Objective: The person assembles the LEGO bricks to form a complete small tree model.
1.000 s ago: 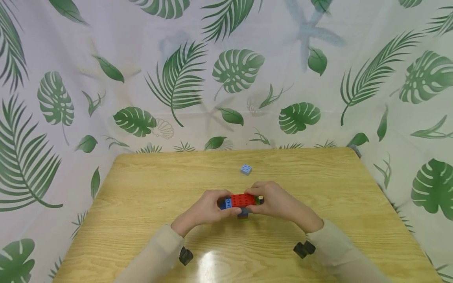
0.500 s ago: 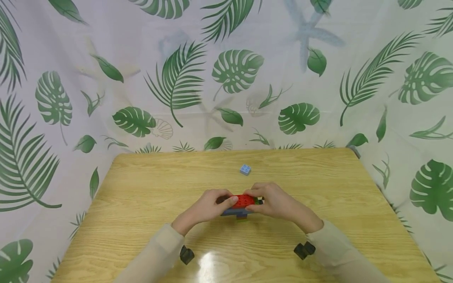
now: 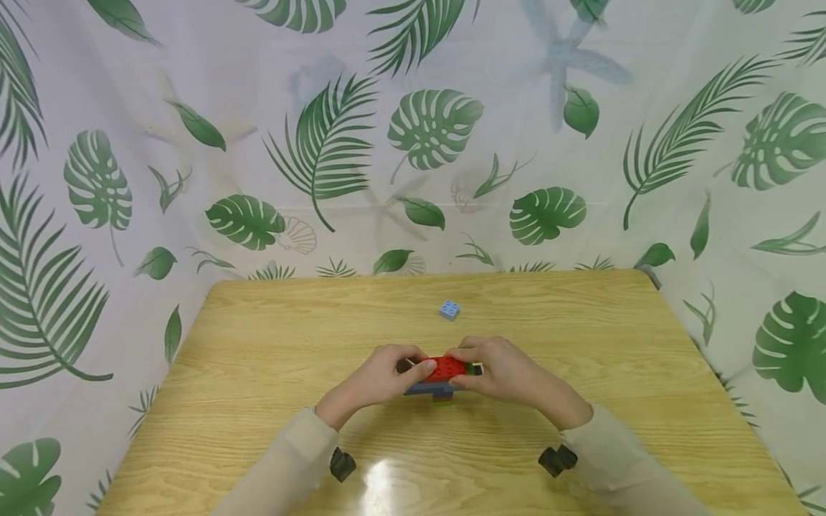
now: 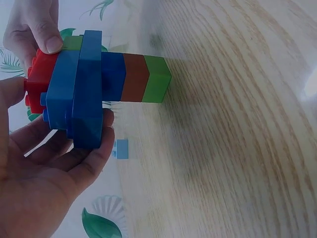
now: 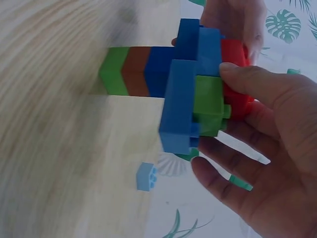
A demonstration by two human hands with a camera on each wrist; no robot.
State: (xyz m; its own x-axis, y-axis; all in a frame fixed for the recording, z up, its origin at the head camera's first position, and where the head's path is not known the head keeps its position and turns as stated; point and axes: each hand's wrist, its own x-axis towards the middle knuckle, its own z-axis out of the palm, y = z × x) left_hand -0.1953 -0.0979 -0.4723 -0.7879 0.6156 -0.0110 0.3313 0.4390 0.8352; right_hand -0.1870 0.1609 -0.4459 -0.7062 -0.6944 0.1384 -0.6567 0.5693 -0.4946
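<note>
A stack of toy building bricks stands on the table between both hands. Its column has a green brick (image 4: 157, 79) at the bottom, then a brown brick (image 4: 134, 78) and a dark blue brick (image 4: 114, 77). Long blue bricks (image 5: 177, 106) lie across the column, with a blue brick (image 4: 64, 89) and a green brick (image 5: 208, 104) above them. On top sits a red brick (image 3: 445, 368). My left hand (image 3: 381, 376) holds the red brick's left end, thumb on top, fingers behind the stack. My right hand (image 3: 506, 365) pinches its right end, thumb in front.
A loose light blue brick (image 3: 449, 309) lies on the wooden table (image 3: 290, 315) behind the stack. Beyond the table's far edge hangs a leaf-patterned curtain (image 3: 361, 251). Dark devices (image 3: 342, 464) sit at both wrists.
My left thumb has come up from the front side onto the top of the red brick. The blue studs at the left end are now covered in the head view. My right hand stays nearly still.
</note>
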